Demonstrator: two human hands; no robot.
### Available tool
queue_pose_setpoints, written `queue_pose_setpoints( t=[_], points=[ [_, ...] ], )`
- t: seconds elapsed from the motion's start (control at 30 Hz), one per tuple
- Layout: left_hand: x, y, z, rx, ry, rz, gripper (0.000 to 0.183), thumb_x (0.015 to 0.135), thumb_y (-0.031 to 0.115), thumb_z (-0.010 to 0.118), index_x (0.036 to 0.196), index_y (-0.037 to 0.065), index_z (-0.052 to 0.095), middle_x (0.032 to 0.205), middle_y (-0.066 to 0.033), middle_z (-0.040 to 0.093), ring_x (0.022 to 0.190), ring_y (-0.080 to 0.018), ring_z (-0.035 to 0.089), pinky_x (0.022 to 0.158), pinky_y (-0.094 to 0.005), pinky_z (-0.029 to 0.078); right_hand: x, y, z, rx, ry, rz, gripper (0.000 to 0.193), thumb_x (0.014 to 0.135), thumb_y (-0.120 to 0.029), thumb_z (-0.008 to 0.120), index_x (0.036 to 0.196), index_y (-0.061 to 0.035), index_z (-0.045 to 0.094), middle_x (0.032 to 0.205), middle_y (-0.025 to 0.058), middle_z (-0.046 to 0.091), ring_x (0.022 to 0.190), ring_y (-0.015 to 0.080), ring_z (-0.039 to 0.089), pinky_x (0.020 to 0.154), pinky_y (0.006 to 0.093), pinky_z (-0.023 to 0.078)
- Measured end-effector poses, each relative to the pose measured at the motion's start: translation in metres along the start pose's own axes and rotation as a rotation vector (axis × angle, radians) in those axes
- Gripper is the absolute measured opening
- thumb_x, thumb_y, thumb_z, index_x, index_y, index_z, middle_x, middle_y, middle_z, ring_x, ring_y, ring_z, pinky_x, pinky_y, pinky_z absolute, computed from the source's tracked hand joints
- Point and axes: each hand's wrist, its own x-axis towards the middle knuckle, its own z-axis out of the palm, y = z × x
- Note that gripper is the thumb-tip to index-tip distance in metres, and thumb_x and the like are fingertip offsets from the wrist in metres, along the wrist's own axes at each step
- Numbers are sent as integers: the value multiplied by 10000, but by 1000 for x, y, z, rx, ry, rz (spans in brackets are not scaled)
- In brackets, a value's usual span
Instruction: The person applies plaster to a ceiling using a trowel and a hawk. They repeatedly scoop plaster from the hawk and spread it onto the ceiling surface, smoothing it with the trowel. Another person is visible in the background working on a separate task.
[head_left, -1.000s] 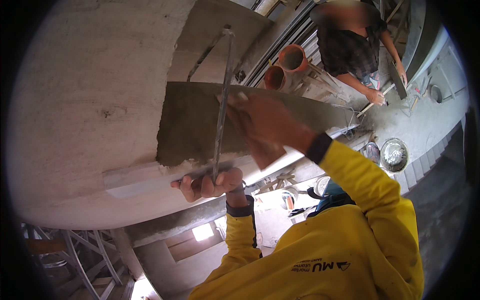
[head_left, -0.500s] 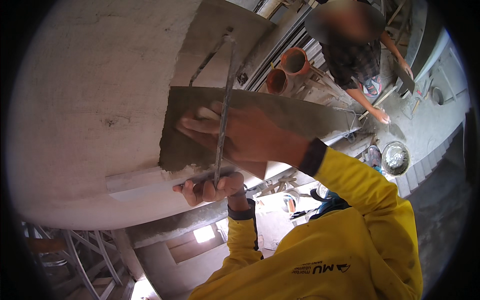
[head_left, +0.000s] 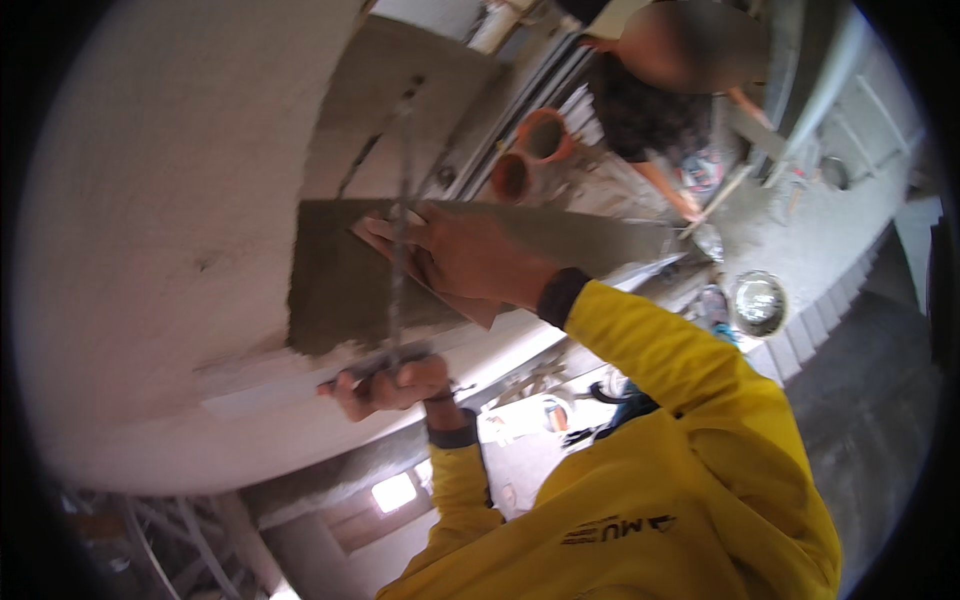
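Note:
My right hand (head_left: 485,255) is closed on a flat float (head_left: 450,296), its thin reddish-brown plate tilted against a strip of wet grey mortar (head_left: 325,270). A bent metal rod (head_left: 403,165) passes in front of the float and runs down toward my left hand. Below the strip, my left hand (head_left: 385,388) has its fingers curled around a thin dark-grey piece (head_left: 398,356) at the rod's lower end; fingers and blur hide its kind. Pale plastered wall (head_left: 180,200) fills the left side, meeting the mortar at a straight edge.
Two orange buckets (head_left: 543,135) stand beyond the strip. A co-worker (head_left: 650,110) bends at the upper right with a small trowel (head_left: 708,242) in one hand. Nearby stands a bucket of grey mix (head_left: 758,303). Steel framing (head_left: 170,535) shows at the lower left.
The whole view has shifted. My right hand and the float have slid right relative to the rod. My left hand keeps its place by the rod. The co-worker's trowel hand has moved left.

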Motion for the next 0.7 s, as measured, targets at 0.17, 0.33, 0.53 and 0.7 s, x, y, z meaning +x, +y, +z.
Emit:
queue_pose_setpoints(
  t=[0.17,0.33,0.53,0.7],
  points=[
    [6,-1,6,-125,25,8,327,1084,380,384,1003,76,474,1336,-194,378,1439,-413,256,1193,-638,200,-120,132,18,-48,4,279,454,951,-240,560,1404,-234,567,1200,204,669,1097,402,649,961,473,512],
    [-1,1,14,-165,-2,37,293,1070,348,415,977,72,450,1332,-197,383,1441,-432,236,1181,-656,203,-252,199,-50,146,102,668,437,964,-169,532,1399,-164,578,1291,208,645,1186,337,628,1026,385,469],
    [-4,-4,-4,-125,-76,91,268,1043,365,478,1023,97,477,1355,-186,399,1429,-421,264,1128,-628,252,-383,208,-162,5,199,927,454,916,-128,531,1360,-95,619,1196,193,706,1077,283,682,943,340,504],
    [-12,0,-4,-141,-107,71,232,1026,427,488,1050,198,515,1363,-141,458,1436,-384,298,1136,-599,201,-491,237,-228,131,771,1146,464,928,-30,507,1385,25,564,1268,169,676,1140,210,646,974,294,500]
  ],
)
